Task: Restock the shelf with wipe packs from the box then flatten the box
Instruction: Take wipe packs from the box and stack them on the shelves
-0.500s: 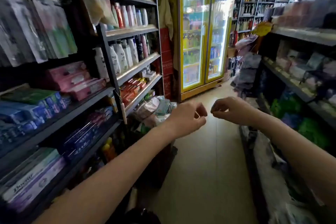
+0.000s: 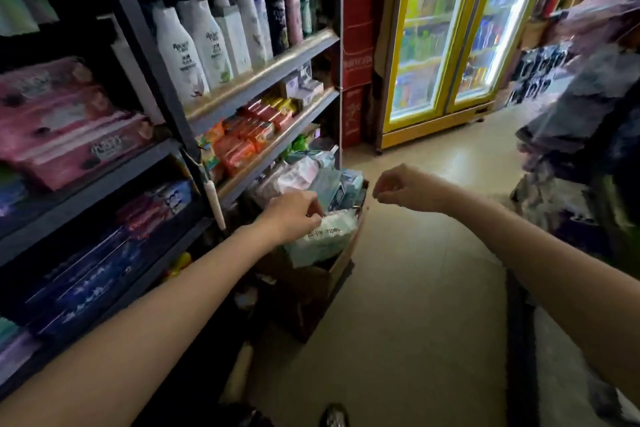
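Observation:
A brown cardboard box [image 2: 332, 274] stands on the floor against the shelf unit's foot, full of soft packs. A pale green wipe pack [image 2: 322, 241] lies on top at the near side, with blue packs [image 2: 341, 189] behind it. My left hand [image 2: 289, 215] hovers over the box, fingers curled at the green pack's upper edge; whether it grips the pack is unclear. My right hand [image 2: 405, 189] hangs loosely curled above the floor to the right of the box and holds nothing. Pink wipe packs [image 2: 65, 125] lie stacked on the dark shelf [image 2: 104, 173] at left.
White bottles [image 2: 194, 48] and orange packets [image 2: 239, 146] fill the shelves behind the box. A yellow-framed drinks fridge [image 2: 446, 38] closes the aisle's far end. Hanging bags and goods [image 2: 581, 107] crowd the right side. Beige floor [image 2: 415, 305] runs between.
The view has tilted down and moved closer to the shelf. My left hand dropped onto the top of the box; my right hand moved apart from it to the right.

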`<state>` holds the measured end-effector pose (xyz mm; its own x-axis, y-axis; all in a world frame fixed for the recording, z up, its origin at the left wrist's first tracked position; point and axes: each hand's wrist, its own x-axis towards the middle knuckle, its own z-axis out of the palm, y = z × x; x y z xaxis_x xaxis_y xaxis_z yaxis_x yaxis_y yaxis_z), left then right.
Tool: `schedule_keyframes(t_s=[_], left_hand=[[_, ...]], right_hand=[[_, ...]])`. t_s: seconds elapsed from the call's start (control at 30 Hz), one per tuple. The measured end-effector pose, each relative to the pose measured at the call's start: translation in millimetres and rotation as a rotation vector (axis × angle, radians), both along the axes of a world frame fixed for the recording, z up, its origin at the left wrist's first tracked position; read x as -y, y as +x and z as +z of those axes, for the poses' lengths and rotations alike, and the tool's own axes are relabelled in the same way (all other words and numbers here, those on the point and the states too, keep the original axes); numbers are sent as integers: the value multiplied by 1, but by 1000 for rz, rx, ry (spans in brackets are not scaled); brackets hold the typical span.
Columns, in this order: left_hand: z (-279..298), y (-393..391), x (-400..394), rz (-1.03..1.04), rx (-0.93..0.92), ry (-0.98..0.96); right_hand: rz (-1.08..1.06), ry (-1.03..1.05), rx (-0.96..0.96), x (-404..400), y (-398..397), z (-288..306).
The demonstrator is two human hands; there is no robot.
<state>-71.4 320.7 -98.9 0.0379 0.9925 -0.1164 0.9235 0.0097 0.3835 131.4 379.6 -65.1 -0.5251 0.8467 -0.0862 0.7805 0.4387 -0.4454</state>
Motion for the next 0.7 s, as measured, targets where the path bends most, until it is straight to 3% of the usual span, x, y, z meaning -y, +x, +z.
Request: schedule_keyframes(t_s=[0.2, 0.47, 0.7], left_hand=[[-61, -50, -118, 110, 59, -111], [-116, -70, -219, 119, -96, -342], [-173, -67, -290, 368, 136, -403]], right_hand=[[35, -97, 137, -129, -35, -62], [236, -117, 374, -256, -61, -129], [346, 43, 547, -348, -99, -199]])
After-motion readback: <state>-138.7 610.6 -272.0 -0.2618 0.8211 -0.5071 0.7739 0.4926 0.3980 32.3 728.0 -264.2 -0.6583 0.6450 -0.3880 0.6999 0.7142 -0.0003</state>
